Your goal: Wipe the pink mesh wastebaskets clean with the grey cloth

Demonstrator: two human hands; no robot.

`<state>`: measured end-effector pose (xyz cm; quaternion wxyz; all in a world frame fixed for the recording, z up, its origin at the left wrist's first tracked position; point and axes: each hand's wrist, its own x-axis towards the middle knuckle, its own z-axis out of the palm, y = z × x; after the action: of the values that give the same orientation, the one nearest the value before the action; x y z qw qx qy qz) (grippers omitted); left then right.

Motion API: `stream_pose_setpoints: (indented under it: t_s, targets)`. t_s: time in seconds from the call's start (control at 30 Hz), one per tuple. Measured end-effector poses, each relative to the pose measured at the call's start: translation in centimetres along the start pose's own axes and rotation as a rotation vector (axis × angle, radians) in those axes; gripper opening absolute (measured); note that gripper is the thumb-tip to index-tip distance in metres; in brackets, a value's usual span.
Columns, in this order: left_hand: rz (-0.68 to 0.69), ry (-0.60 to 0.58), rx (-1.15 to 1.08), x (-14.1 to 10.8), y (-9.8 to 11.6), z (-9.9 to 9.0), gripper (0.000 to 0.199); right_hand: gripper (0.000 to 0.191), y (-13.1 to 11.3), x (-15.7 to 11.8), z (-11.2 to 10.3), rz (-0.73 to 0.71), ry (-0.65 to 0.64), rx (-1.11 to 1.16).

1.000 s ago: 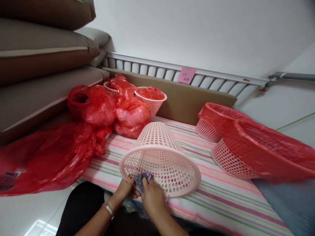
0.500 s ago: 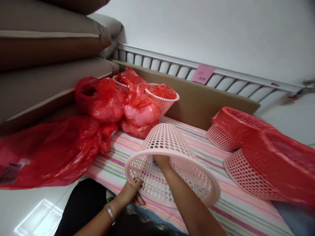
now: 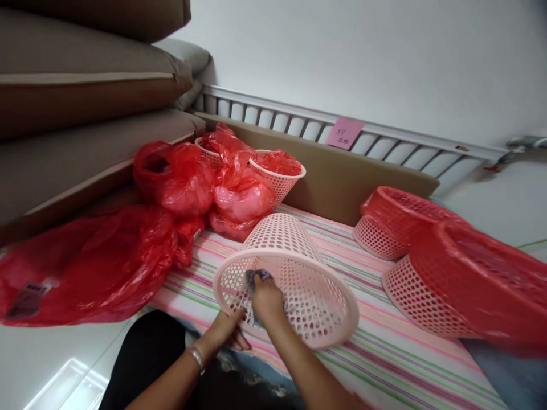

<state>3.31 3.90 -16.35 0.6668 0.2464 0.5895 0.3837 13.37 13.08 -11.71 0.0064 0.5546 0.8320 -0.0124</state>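
Note:
A pink perforated basket (image 3: 286, 233) lies on its side on the striped cloth (image 3: 371, 336), its mouth facing me. My left hand (image 3: 228, 330) grips the basket's lower left rim, thumb inside and fingers beneath. Inside the mouth, my right hand (image 3: 268, 300) is closed on a bunched grey-purple cloth (image 3: 260, 276) near the left inner wall. Part of that cloth hangs below the fingers.
Red plastic bags (image 3: 243, 196) and two pink baskets (image 3: 282, 182) stand at the back left. A large red bag (image 3: 98, 262) lies at left. Red-lined baskets (image 3: 427, 296) are at right. Stacked cushions (image 3: 85, 97) rise at left, before a radiator (image 3: 294, 126).
My right hand has come from deep inside the basket toward its mouth, bringing the cloth into clearer view. The basket's rim has shifted slightly left and up.

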Motion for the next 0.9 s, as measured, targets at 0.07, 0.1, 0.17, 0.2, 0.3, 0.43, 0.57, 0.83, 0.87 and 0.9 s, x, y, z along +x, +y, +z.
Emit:
stream_pose_setpoints:
  t_s: [0.07, 0.1, 0.17, 0.2, 0.3, 0.43, 0.57, 0.83, 0.87, 0.9]
  targets:
    - [0.004, 0.008, 0.031, -0.2, 0.1, 0.1, 0.049, 0.032, -0.3, -2.9, 0.4, -0.06, 0.011, -0.031]
    - [0.006, 0.01, 0.049, -0.3, 0.2, 0.1, 0.049, 0.031, -0.3, -4.0, 0.5, -0.079, 0.011, -0.04]
    - [0.017, 0.016, 0.077, -0.6, 0.6, -0.2, 0.051, 0.03, -0.1, -5.5, 0.6, -0.085, 0.011, -0.041]
    - [0.029, 0.026, 0.09, -0.7, 0.9, -0.5, 0.052, 0.031, 0.2, -5.9, 0.5, -0.08, 0.01, -0.04]
    - [0.102, 0.082, 0.121, -1.1, 1.8, -1.6, 0.054, 0.034, 1.3, -6.7, 0.3, -0.073, 0.003, -0.044]
    - [0.162, 0.101, 0.148, -1.3, 1.8, -2.2, 0.055, 0.04, 2.5, -7.8, 0.0, -0.061, -0.049, -0.041]
    - [0.126, 0.094, 0.144, -1.2, 0.5, -1.5, 0.057, 0.041, 2.4, -7.4, -0.1, 0.022, -0.048, 0.012]
    - [0.087, 0.085, 0.149, -0.6, -0.3, -1.4, 0.058, 0.04, 1.6, 2.9, 0.0, 0.183, 0.068, 0.125]
    - [0.082, 0.082, 0.147, -0.5, -0.4, -1.5, 0.057, 0.042, 2.0, 4.3, 0.0, 0.173, 0.103, 0.136]
    - [0.08, 0.073, 0.141, -0.4, -0.4, -1.5, 0.056, 0.044, 2.4, 5.6, 0.1, 0.15, 0.134, 0.145]
